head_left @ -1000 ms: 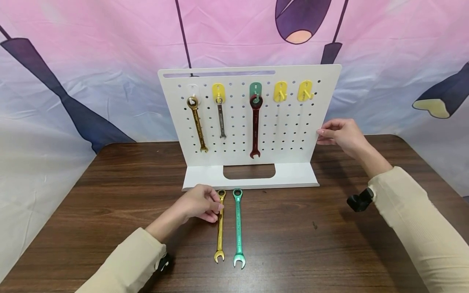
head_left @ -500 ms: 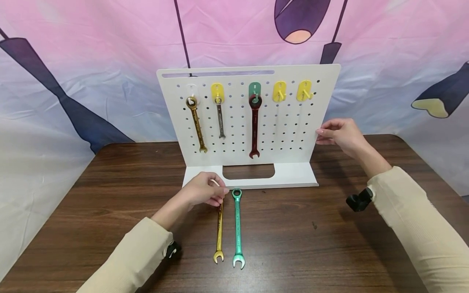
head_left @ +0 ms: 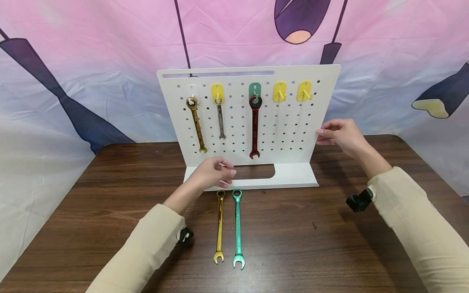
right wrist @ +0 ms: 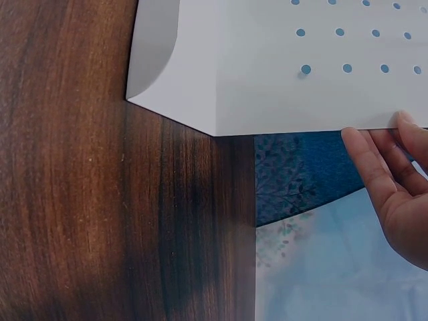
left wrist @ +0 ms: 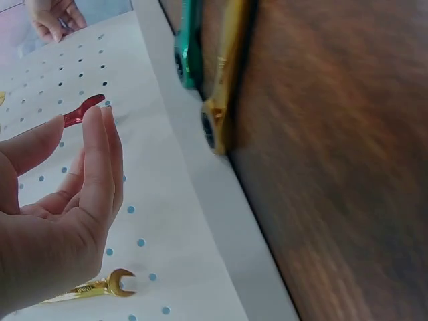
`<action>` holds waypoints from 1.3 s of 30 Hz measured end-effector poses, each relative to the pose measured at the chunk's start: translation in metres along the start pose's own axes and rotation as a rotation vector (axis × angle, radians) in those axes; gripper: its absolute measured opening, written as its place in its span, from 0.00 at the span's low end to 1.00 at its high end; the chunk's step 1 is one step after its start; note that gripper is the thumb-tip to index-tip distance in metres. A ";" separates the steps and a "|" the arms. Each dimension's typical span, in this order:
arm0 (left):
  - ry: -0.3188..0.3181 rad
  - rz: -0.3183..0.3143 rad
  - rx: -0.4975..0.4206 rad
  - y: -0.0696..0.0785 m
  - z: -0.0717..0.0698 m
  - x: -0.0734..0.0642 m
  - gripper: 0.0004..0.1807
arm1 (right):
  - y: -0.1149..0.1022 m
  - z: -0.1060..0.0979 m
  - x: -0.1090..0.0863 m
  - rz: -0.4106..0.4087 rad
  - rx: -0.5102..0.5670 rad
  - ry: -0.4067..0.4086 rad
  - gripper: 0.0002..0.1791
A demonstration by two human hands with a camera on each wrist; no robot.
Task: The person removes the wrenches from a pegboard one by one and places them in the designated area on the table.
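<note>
My left hand hovers in front of the lower part of the white pegboard. It holds nothing; in the left wrist view a gap shows between thumb and fingers. Just below it on the table lie a gold wrench and a green wrench, side by side, ring ends toward the board. With thumb in front and fingers behind, my right hand pinches the pegboard's right edge. A gold wrench, a small silver wrench and a dark red wrench hang on hooks.
Two yellow hooks on the board's right side bear nothing. The board's base has a cutout and stands on the brown wooden table. A printed cloth hangs behind.
My left hand has moved up from beside the gold wrench on the table toward the pegboard, leaving that wrench lying in place. My right hand stays at the board's edge.
</note>
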State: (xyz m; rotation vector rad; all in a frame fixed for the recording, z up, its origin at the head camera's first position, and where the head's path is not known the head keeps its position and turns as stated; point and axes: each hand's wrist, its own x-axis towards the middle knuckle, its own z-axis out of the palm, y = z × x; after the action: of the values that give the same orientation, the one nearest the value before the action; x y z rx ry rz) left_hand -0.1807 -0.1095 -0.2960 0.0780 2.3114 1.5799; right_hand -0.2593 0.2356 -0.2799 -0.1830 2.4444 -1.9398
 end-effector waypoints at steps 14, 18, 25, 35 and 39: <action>0.019 0.075 0.014 0.021 0.008 0.014 0.19 | 0.000 0.000 0.000 0.001 0.014 -0.004 0.03; 0.027 0.091 0.040 0.026 0.008 0.018 0.19 | 0.000 0.000 0.000 0.000 0.005 -0.002 0.04; 0.023 0.168 0.057 0.035 0.008 0.023 0.20 | -0.001 0.000 0.000 -0.002 0.003 0.000 0.04; 0.024 0.250 0.096 0.047 0.013 0.029 0.22 | -0.001 0.000 0.001 0.004 -0.026 -0.001 0.04; 0.027 0.288 0.092 0.051 0.015 0.031 0.25 | -0.001 0.000 0.000 0.004 -0.033 0.002 0.04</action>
State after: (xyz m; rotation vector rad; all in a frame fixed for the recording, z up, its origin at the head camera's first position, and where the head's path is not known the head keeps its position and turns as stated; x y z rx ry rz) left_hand -0.2124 -0.0697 -0.2620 0.4318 2.4822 1.6103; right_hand -0.2595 0.2357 -0.2792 -0.1762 2.4773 -1.9004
